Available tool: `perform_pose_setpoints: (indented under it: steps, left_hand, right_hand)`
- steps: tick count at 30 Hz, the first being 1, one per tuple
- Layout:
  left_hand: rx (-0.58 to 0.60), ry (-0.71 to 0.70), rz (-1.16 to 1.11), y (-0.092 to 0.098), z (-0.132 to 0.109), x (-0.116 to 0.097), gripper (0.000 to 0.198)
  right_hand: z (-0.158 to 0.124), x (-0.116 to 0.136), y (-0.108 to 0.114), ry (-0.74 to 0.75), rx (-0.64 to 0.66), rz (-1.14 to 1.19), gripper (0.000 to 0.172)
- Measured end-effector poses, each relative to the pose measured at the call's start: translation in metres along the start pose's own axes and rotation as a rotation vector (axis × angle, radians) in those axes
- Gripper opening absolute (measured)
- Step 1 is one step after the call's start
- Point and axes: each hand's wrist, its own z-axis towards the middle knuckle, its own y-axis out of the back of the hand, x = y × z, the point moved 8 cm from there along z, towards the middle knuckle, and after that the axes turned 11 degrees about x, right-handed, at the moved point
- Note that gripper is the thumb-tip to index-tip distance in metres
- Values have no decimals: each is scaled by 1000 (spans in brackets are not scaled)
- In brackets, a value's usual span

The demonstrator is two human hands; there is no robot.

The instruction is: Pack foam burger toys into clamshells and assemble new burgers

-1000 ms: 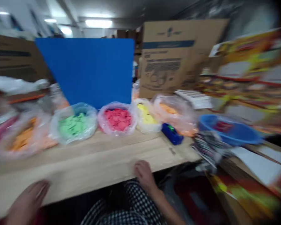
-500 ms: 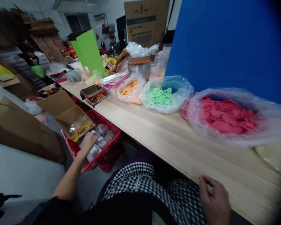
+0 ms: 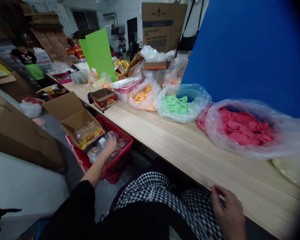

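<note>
My left hand (image 3: 111,145) reaches down into a red plastic basket (image 3: 126,141), over clear rounded plastic packs (image 3: 94,154). Its fingertips are partly hidden and a little blurred, so I cannot see whether they grip a pack. In the same basket rests an open cardboard box (image 3: 73,121) with a yellow printed front and several clear packs inside. My right hand (image 3: 228,211) is at the near edge of the wooden table (image 3: 150,138), thumb and forefinger curled close together. Whatever may be between those fingertips is too small to make out.
Along the table stand open plastic bags of pink pieces (image 3: 247,128), green pieces (image 3: 176,104) and orange pieces (image 3: 143,94). A red printed tin (image 3: 103,100) is farther left. A blue board (image 3: 245,56) rises behind. A person (image 3: 27,61) stands at the far left.
My left hand has moved right, from beside the box's printed front to over the clear packs. My right hand stays at the table edge. The view has shifted slightly.
</note>
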Motion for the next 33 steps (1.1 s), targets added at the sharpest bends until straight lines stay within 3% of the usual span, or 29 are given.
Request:
perform_pose_setpoints:
  steps: [7, 12, 23, 33]
  left_hand:
    - [138, 66, 39, -39, 15, 15, 72]
    - [168, 68, 22, -52, 14, 14, 78]
    - [189, 35, -24, -59, 8, 17, 74]
    - [222, 84, -51, -52, 8, 11, 71]
  right_hand:
    - [-10, 5, 2, -14, 13, -49, 54]
    - [-20, 10, 1, 57, 30, -109, 48]
    - [-30, -21, -8, 50, 104, -124, 44]
    - [-28, -23, -9, 77, 72, -90, 40]
